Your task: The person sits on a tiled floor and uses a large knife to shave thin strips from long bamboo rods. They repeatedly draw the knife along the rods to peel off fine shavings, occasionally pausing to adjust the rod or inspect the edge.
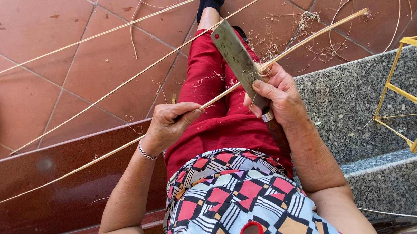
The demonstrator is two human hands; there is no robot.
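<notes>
Left hand (170,122) was clenched on a long bamboo strip (94,162) lying across the lap; right hand (278,96) gripped a cleaver (236,57), blade on the strip between the hands. Risk judged: a slipped blade could cut the right thumb or the red trousers (212,101) just beneath.

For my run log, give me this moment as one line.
left hand: grips bamboo strip | right hand: holds cleaver, blade on strip | seated on stone step | shavings on red trousers
</notes>
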